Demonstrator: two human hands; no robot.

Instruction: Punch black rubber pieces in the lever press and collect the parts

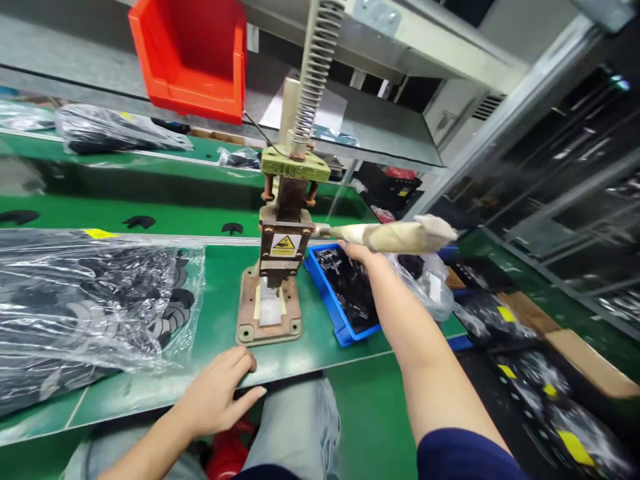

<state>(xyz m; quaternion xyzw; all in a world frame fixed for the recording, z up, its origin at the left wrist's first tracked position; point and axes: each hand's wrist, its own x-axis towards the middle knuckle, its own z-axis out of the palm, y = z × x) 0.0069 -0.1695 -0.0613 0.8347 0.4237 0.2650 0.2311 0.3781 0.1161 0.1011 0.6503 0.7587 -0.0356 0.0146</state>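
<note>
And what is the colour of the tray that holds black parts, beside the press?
The tray is blue; it shows best in the head view.

Short navy sleeve (463,457), bare forearms (420,347), bare left hand (217,393), faded light-blue jeans (297,427)

Press (287,223): brown and olive metal, spring-topped, upright on green table (220,293); yellow warning label in front.
Handle (400,237): pale-wrapped, roughly level, pointing right.
Tray (325,299): blue, beside press base, holding black parts (345,280).
</note>
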